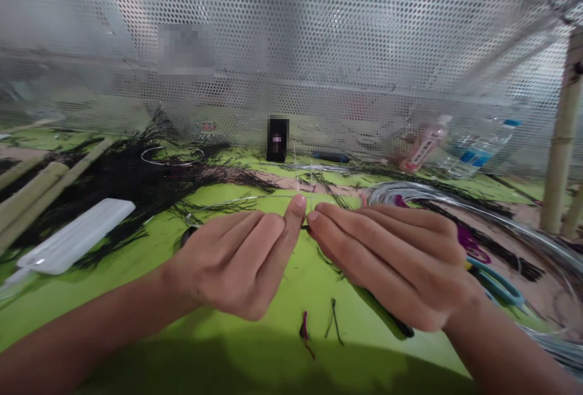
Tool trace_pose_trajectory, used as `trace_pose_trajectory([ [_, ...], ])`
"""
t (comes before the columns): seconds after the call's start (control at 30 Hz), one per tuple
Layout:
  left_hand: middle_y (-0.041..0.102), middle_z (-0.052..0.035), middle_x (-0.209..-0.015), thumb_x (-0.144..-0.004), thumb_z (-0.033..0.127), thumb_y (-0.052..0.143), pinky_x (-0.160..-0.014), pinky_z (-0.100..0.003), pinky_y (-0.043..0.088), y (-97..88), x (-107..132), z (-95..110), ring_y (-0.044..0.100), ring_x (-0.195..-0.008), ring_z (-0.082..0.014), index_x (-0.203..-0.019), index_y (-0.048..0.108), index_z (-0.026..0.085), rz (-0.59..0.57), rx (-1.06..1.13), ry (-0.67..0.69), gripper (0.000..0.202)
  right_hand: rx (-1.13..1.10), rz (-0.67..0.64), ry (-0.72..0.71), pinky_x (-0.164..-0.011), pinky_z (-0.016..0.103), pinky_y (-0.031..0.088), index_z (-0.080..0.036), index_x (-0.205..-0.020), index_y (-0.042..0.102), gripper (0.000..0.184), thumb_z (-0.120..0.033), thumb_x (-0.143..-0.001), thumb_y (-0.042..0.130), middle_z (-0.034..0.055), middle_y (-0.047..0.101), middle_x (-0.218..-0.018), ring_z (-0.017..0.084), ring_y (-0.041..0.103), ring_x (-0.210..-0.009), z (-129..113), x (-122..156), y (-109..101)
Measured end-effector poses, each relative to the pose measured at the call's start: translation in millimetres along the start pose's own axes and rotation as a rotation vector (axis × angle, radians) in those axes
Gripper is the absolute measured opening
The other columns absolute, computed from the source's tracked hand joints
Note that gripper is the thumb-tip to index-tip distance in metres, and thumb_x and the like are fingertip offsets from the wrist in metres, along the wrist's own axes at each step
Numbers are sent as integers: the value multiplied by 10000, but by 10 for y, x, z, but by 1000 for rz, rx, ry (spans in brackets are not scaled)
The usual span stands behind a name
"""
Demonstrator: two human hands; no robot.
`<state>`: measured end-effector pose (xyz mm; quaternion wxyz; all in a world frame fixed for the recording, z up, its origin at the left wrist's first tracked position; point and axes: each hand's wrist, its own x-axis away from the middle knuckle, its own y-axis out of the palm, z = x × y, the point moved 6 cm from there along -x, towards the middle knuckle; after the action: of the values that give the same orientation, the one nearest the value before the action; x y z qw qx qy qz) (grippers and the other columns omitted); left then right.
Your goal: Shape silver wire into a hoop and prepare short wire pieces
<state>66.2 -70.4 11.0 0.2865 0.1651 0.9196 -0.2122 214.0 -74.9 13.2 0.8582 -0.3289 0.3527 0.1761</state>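
My left hand (pixel 248 255) is closed, its thumb and fingers pinched near the middle of the view. A thin pale wire (pixel 296 170) rises from its fingertips. Just beside it, my right hand (pixel 392 255) is closed too, fingers pressed together, with a second faint strand (pixel 312 179) standing up at its tips. A small dark bit (pixel 305 227) shows between the two hands; what it is, I cannot make out. Under my right hand lies a dark-handled tool (pixel 396 320), mostly hidden. Short dark thread pieces (pixel 335 320) and a purple-and-black one (pixel 305 328) lie on the green surface (pixel 255 352).
Black stringy bundles (pixel 136 182) and bamboo poles (pixel 40 200) lie left, near a white plastic case (pixel 77 236). A wire coil (pixel 437 194), blue-handled scissors (pixel 498 282), a pink bottle (pixel 426 143) and a clear bottle (pixel 483 149) are right. Behind stands a perforated metal sheet (pixel 319 36).
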Motion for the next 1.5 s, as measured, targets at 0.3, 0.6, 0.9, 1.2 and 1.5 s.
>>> trace_pose_trajectory([
  [0.3,619,29,-631,-845,-68,738,-456,-205,612,83,30,41,644,-538,-95,-871,786,61,22,-61,51,141,-321,-275,426,-606,325,486,-149,-833,700,184,-131,-1000,626,10,724,-726,141,638,-603,213,-90,190],
  [0.6,672,-21,-708,-921,28,718,-477,-268,558,41,54,-31,685,-625,-145,-1053,716,-32,-73,159,-76,145,-469,-379,395,-764,322,566,-148,-1108,645,118,-121,-999,606,58,728,-1004,189,696,-919,256,-31,147],
  [0.9,683,-1,-699,-981,48,646,-438,-285,481,36,61,-99,624,-546,-110,-1151,684,-18,-66,154,-134,187,-172,22,117,-719,344,643,-103,-960,727,84,-103,-898,783,100,809,-881,204,762,-763,99,-69,27],
  [1.2,664,-18,-685,-844,-56,751,-490,-257,639,41,22,29,697,-602,-149,-889,751,19,21,30,37,87,-717,-218,916,-429,202,445,-189,-704,705,261,-164,-964,703,-68,666,-567,80,609,-469,285,-19,219],
  [1.5,709,8,-695,-927,40,734,-458,-273,542,16,47,-162,655,-540,-113,-1046,701,52,2,148,-216,124,-270,27,452,-641,232,646,-219,-964,750,78,-152,-929,766,-5,817,-845,140,779,-722,284,-101,-28],
])
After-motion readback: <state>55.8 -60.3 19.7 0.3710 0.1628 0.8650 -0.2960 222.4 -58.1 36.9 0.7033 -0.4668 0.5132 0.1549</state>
